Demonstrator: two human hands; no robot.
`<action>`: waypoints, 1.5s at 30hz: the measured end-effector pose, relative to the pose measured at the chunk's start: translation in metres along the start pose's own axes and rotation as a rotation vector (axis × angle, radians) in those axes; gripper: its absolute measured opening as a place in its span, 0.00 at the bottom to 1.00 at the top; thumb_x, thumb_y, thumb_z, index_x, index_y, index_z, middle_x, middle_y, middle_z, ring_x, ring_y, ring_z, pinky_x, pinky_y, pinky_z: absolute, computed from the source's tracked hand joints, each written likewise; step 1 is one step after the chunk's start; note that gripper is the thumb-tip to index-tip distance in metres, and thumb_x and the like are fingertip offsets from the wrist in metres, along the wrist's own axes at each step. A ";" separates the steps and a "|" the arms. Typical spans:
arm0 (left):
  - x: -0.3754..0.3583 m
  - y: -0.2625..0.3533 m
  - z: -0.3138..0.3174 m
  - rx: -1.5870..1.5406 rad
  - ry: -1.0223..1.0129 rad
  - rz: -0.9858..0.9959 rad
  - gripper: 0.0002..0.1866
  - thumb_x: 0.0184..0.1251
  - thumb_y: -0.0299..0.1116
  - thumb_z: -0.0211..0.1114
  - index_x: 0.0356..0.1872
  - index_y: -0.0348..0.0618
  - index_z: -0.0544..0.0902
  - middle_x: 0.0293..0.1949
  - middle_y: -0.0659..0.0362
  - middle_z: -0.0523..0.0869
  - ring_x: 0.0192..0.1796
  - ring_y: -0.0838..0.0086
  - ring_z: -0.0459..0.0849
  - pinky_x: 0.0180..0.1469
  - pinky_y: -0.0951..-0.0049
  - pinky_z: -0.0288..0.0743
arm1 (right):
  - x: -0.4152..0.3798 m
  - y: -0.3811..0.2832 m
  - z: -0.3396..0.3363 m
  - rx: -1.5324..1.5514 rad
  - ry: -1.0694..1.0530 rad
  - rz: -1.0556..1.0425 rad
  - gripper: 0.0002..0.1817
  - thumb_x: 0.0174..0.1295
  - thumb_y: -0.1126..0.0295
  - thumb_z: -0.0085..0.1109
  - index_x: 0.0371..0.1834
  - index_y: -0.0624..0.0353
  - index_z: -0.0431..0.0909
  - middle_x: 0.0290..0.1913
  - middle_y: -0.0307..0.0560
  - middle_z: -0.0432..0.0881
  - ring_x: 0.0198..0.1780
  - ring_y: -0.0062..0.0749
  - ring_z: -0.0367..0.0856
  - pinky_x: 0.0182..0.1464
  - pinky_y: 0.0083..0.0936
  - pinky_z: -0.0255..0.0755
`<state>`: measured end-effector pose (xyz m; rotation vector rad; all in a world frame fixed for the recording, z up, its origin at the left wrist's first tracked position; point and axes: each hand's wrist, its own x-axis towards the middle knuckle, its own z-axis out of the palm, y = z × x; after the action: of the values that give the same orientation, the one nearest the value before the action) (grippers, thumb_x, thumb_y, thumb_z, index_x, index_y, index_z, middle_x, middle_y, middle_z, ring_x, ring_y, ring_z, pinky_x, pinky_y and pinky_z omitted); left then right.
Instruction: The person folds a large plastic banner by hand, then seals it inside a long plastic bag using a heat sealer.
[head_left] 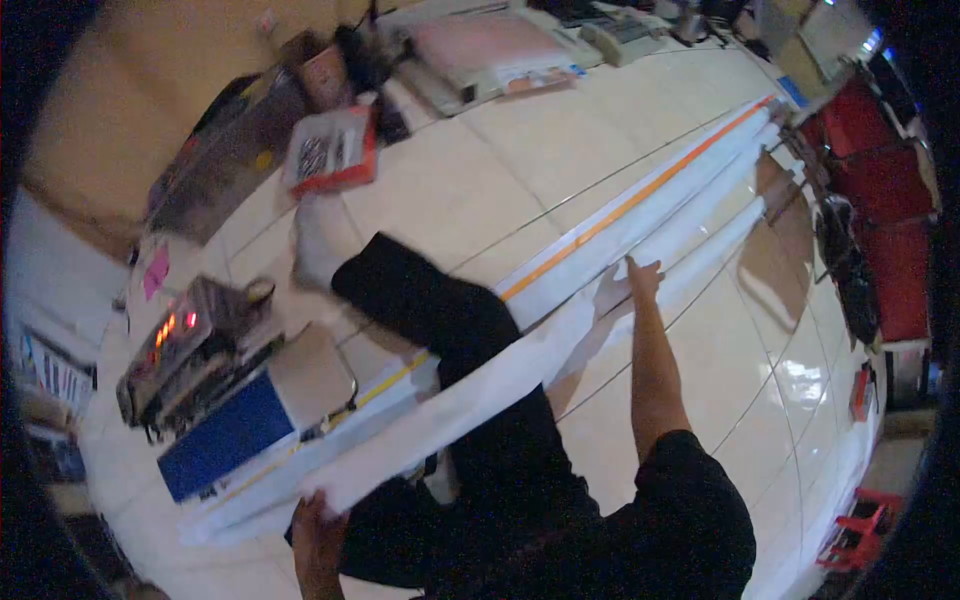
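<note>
Black short-sleeved top (700, 500), black trousers (425, 305)

White strip (440, 427) looks smooth & matt, flr tiles (735, 410) glossy.

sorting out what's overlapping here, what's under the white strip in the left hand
A black trouser leg passes under the white strip, showing on both sides of it. The part directly beneath is covered, and whether anything else lies there cannot be seen.
</note>
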<state>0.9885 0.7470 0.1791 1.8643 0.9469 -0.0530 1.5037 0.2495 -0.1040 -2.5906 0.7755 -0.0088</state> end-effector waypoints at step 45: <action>0.070 0.114 0.047 -0.130 -0.049 -0.149 0.41 0.56 0.55 0.66 0.67 0.53 0.58 0.63 0.56 0.66 0.62 0.69 0.69 0.61 0.51 0.66 | 0.201 0.088 0.013 0.449 0.324 0.186 0.30 0.56 0.56 0.63 0.55 0.69 0.70 0.40 0.60 0.80 0.43 0.44 0.81 0.44 0.36 0.76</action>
<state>1.1253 0.7290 0.2122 1.6646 1.0292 -0.1242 1.6289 0.0830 -0.1744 -2.1072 0.9944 -0.4994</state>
